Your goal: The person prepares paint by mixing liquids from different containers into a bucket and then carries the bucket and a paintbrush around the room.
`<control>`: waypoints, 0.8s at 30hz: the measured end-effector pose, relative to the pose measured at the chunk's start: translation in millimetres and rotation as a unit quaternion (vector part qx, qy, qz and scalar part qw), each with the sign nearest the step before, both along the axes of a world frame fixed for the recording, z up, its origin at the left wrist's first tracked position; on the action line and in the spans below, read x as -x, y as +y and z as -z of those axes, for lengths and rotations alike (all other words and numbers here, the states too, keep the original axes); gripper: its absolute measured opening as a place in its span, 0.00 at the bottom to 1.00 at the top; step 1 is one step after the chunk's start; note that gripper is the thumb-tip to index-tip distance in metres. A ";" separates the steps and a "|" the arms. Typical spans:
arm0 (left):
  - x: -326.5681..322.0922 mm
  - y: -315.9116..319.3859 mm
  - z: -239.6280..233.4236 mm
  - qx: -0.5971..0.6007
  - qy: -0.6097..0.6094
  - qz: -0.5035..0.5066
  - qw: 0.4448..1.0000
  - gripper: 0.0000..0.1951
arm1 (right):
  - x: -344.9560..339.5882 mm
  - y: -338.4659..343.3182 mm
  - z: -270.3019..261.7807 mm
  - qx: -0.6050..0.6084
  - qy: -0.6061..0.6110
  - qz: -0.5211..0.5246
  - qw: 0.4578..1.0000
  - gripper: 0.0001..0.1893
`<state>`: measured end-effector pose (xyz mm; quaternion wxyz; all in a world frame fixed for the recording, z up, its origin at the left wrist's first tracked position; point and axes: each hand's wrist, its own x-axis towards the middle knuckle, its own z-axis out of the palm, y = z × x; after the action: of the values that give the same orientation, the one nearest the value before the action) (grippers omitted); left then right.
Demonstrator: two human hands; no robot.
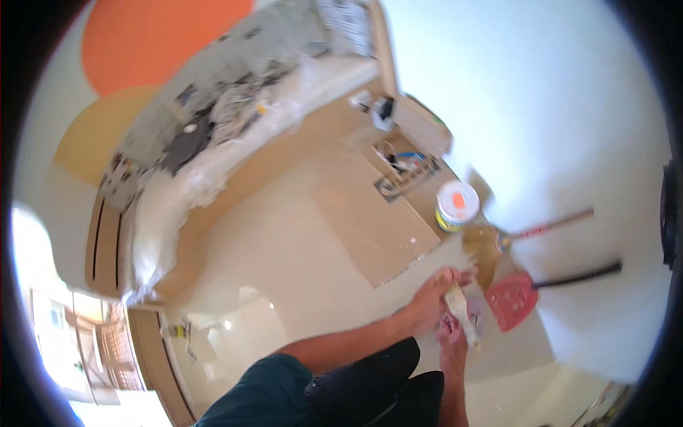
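A pale, paint-covered brush (458,305), apparently a paintbrush, slants between my two hands above the floor. The fingers of my left hand (433,294) close around its upper, wider end. Lower down, my right hand (452,330) grips it beside the narrow part, which points toward my knees. Behind the hands a pale, rounded thing shows in part; I cannot tell what it is. A white paint bucket (457,205) with an orange sticker on its lid stands beyond my left hand. To the right of my hands lies a red dustpan (512,302) with a black handle.
A broom (483,251) leans by the white wall (533,117), behind the dustpan. Flat cardboard (373,224) covers part of the glossy tile floor (267,245). An opened carton (405,160) holds small items. Plastic sheeting (160,224) drapes a long bed or bench at the left.
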<state>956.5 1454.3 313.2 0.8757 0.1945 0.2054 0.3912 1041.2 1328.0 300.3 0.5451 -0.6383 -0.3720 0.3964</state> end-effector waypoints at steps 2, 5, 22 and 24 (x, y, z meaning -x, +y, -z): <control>33.8 -15.2 -66.9 -0.038 0.020 -0.014 0.999 0.17 | 30.9 35.9 -88.8 -0.108 0.180 0.145 0.967 0.24; 106.4 -34.8 -156.3 -0.094 0.138 0.026 0.986 0.23 | 17.5 45.8 -170.7 -0.034 0.310 -0.021 0.950 0.16; 217.5 -397.7 -438.2 -0.134 0.546 -0.263 0.784 0.20 | 180.4 -108.7 -484.5 0.032 0.108 -0.708 0.697 0.12; 235.3 -437.2 -449.5 -0.051 0.538 -0.297 0.787 0.24 | 219.6 -146.0 -514.3 0.037 0.093 -0.734 0.672 0.11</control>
<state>721.2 1017.2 762.7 0.4529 0.3472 0.6704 0.4742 821.5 1182.0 814.6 0.0864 -0.1393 -0.6528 0.7396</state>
